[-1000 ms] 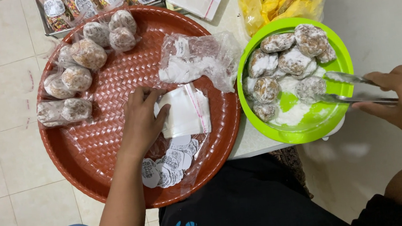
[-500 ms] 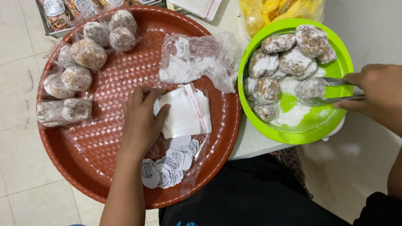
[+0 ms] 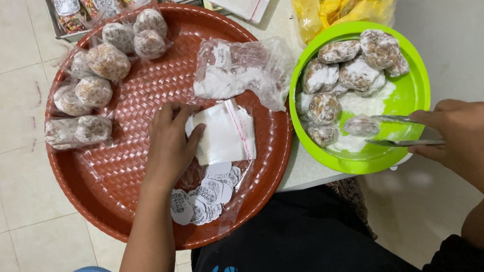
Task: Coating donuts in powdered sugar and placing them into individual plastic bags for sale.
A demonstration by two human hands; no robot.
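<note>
Head view, looking down: a round red woven tray [image 3: 106,183] fills the left of the frame, a lime green plate [image 3: 416,88] of powdered round sweets sits right of centre. The right hand [image 3: 475,136], at the right edge, pinches metal tongs [image 3: 402,131] whose tips close on one powdered sweet [image 3: 361,125] just above the plate's sugar. The left hand [image 3: 170,145], fingers spread and flat, rests on the tray touching a stack of small clear bags [image 3: 221,133], gripping nothing. To do this well, it seems best to squeeze gently so the soft sweet keeps its shape. Wrapped sweets [image 3: 97,78] lie at the tray's upper left; round paper labels [image 3: 203,195] sit near its lower rim.
</note>
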